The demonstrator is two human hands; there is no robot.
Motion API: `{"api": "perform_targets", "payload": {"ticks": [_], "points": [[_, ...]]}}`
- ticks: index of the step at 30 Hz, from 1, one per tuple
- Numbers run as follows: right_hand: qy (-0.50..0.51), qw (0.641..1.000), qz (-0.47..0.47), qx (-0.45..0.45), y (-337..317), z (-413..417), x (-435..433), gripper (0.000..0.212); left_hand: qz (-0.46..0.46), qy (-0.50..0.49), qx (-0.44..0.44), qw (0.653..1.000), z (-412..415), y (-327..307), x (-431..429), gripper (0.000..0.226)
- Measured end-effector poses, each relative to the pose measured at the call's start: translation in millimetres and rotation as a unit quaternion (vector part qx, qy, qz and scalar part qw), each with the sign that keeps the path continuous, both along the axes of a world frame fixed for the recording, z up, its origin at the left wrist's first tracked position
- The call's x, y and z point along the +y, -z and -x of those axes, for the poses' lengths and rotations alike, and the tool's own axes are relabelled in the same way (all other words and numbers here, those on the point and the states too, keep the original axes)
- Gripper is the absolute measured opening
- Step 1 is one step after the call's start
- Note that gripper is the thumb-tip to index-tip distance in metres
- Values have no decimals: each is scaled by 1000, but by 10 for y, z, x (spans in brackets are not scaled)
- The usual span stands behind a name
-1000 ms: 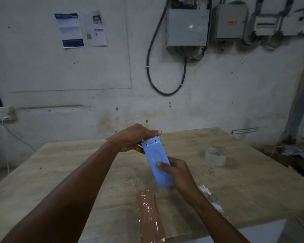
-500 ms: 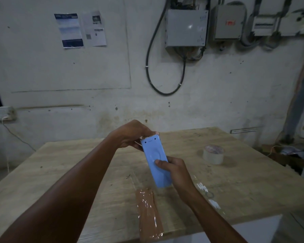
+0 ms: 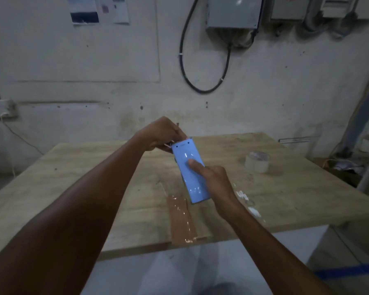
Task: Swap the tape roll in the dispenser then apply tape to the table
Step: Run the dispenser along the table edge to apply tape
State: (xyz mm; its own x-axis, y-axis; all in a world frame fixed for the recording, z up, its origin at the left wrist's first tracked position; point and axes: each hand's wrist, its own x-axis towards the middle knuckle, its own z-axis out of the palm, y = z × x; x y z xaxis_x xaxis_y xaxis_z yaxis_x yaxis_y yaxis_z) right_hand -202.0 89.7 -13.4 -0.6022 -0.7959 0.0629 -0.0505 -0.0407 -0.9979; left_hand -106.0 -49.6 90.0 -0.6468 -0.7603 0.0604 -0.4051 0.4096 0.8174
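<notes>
A light blue tape dispenser (image 3: 190,173) is held above the wooden table (image 3: 94,188), tilted with its toothed end pointing away. My right hand (image 3: 215,184) grips its lower half, thumb pressed on the flat blue face. My left hand (image 3: 160,135) is closed at the dispenser's far end, pinching something thin there; whether that is tape I cannot tell. A clear tape roll (image 3: 257,161) stands on the table to the right, apart from both hands. A strip of brown tape (image 3: 182,220) lies stuck on the table below the dispenser, reaching the near edge.
White scraps of tape or paper (image 3: 247,201) lie on the table right of my right wrist. The wall behind carries electrical boxes (image 3: 232,13) and a hanging black cable loop (image 3: 202,60). A cluttered box (image 3: 345,167) sits past the table's right edge.
The view has dropped, so the table's near edge and floor now show. My left hand has risen slightly over the dispenser's far end; my right grip is unchanged.
</notes>
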Motion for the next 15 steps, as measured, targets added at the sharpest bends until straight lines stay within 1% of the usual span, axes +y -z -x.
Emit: {"api": "perform_targets", "payload": {"ticks": [2,3,8,11,13,15], "points": [[12,999,-30,2,27,-63,47,67,-9,-3,-19,1000,-41,67,34,25],[10,999,-42,-1,27,-87,70,69,-13,-2,-29,999,-56,101,51,25],[-10,995,-93,-23,79,-215,193,55,-34,-19,-70,997,-103,359,75,29],[-21,991,-117,-62,113,-253,263,49,-45,-23,-93,994,-93,513,91,29],[-28,987,-125,-94,118,-278,317,47,-39,-9,-124,991,-81,602,107,28],[-37,983,-128,-128,147,-321,374,44,-30,-1,-157,987,-70,686,129,22]]}}
